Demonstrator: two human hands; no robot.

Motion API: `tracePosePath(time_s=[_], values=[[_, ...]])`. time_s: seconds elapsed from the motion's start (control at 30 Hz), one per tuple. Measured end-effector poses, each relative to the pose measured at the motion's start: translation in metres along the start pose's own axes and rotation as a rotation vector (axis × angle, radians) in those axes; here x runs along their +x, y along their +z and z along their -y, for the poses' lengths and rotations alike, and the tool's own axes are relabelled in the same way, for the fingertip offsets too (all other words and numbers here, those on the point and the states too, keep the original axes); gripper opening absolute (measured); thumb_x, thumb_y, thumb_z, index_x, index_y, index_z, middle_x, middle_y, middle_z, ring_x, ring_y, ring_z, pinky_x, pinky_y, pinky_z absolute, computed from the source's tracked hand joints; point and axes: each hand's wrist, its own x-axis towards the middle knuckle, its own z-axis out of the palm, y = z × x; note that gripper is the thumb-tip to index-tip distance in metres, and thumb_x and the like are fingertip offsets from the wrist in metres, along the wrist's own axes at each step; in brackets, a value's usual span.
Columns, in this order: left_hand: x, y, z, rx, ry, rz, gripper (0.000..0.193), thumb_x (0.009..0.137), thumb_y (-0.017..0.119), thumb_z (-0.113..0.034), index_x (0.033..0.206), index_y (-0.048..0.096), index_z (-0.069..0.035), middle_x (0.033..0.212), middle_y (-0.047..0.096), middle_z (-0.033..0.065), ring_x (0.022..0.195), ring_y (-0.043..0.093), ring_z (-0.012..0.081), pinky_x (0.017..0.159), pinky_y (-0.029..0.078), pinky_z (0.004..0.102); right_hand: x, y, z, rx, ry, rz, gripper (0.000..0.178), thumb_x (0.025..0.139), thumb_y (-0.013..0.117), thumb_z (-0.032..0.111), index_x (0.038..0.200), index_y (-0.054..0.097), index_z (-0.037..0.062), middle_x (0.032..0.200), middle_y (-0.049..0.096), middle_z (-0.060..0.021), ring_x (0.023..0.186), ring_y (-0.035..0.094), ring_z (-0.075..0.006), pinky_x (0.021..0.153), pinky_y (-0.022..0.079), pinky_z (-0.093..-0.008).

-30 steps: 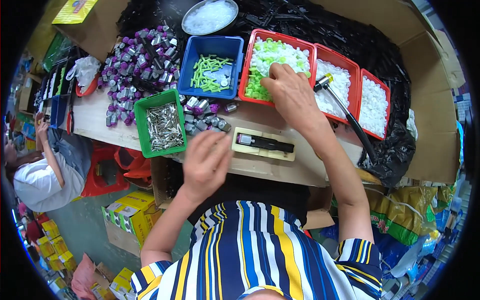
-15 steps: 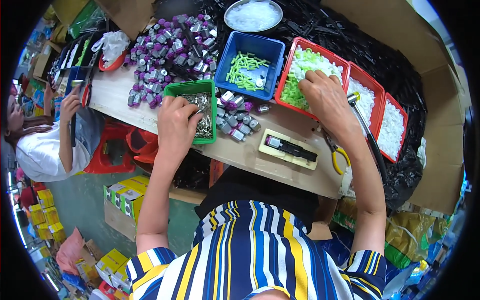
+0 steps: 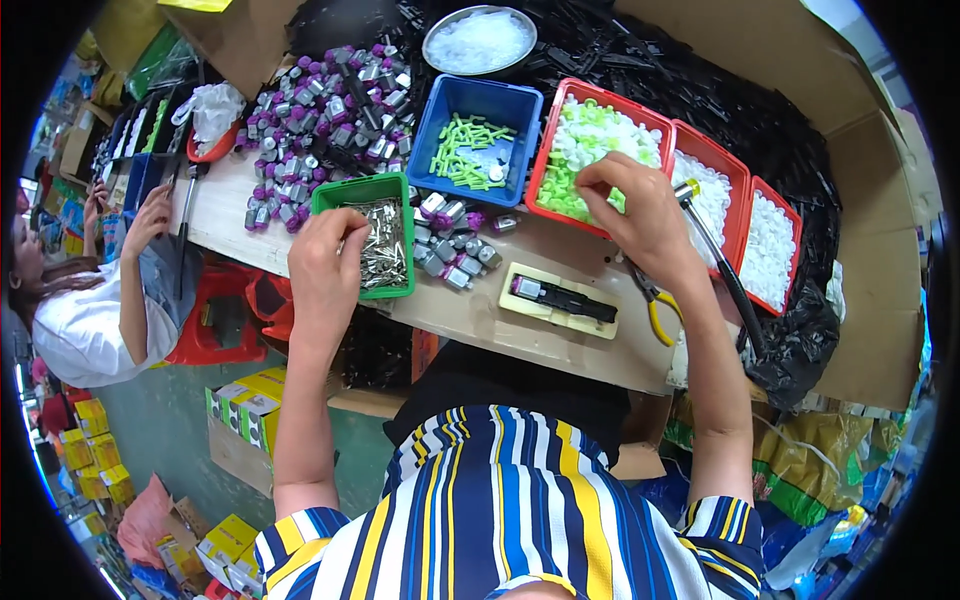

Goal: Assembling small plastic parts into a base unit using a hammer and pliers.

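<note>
My left hand (image 3: 325, 258) is closed in a pinch beside the left wall of a green bin (image 3: 405, 278) of thin metal pins (image 3: 382, 245). Whatever its fingertips hold is too small to make out. Over a red bin (image 3: 537, 203) of pale green and white plastic pieces (image 3: 600, 135), my right hand (image 3: 645, 215) is also pinched, its fingertip contents unclear. Between the two hands, a cream fixture (image 3: 560, 322) cradles a black part with a silver end (image 3: 565, 298). Pliers with yellow handles (image 3: 658, 310) lie under my right wrist.
A hammer (image 3: 735, 270) rests across the red bins of white pieces (image 3: 770, 245). Behind are a blue bin (image 3: 520, 190), a metal bowl (image 3: 480, 70) and heaped black parts (image 3: 700, 90). Silver-and-purple pieces (image 3: 300, 130) are piled left. A co-worker (image 3: 90, 310) sits at far left.
My left hand has moved up out of the green bin to its left side. My right hand stays over the green pieces, its fingers lifted slightly. The co-worker's hand has shifted at the left.
</note>
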Motion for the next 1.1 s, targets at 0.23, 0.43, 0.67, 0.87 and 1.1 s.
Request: tracePosePath(time_s=[0.23,0.43,0.67,0.87,1.1], values=[[-0.018,0.028,-0.058,-0.489,-0.148,0.035,0.006,0.085,0.069,0.001,0.091,0.069,0.003,0.081,0.068,0.0081,0.069,0.063,0.0108,0.06,0.049,0.0252,-0.036,0.023,0.026,0.513,0.239,-0.072,0.01,0.089,0.068,0.004,0.094,0.068,-0.0053,0.086,0.069,-0.0041,0.078,0.063,-0.008,0.072,0.052,-0.0227],[-0.004,0.011,0.002,-0.292,-0.211,-0.143,0.01,0.087,0.069,0.0,0.096,0.071,0.004,0.085,0.07,0.0065,0.067,0.062,0.0088,0.059,0.048,0.0244,-0.053,0.027,0.024,0.569,0.241,-0.177,0.009,0.09,0.067,0.004,0.095,0.068,-0.004,0.085,0.068,-0.0027,0.074,0.062,-0.0054,0.067,0.05,-0.0201],[-0.011,0.02,0.004,-0.186,-0.052,-0.144,0.013,0.081,0.069,0.004,0.092,0.073,0.001,0.085,0.073,0.012,0.072,0.069,0.0182,0.065,0.051,0.0283,-0.05,0.035,0.032,0.525,0.263,-0.172,0.005,0.09,0.066,0.002,0.092,0.067,-0.003,0.082,0.066,-0.0011,0.071,0.059,-0.0047,0.065,0.048,-0.0195],[-0.011,0.012,0.003,-0.019,0.038,-0.167,0.013,0.078,0.068,0.006,0.089,0.072,0.0,0.087,0.073,0.0126,0.08,0.07,0.0257,0.073,0.053,0.0329,-0.048,0.043,0.04,0.478,0.171,-0.201,0.006,0.087,0.067,0.0,0.092,0.066,-0.0032,0.084,0.066,-0.0034,0.074,0.061,-0.0071,0.069,0.05,-0.0219],[-0.022,0.016,-0.049,-0.536,-0.249,0.028,0.018,0.082,0.071,0.003,0.1,0.074,0.002,0.088,0.073,0.0062,0.078,0.066,0.0093,0.072,0.052,0.0239,-0.056,0.044,0.047,0.46,0.162,-0.237,0.007,0.085,0.068,-0.001,0.091,0.066,-0.0038,0.085,0.068,-0.0063,0.078,0.064,-0.0113,0.073,0.052,-0.0253]])
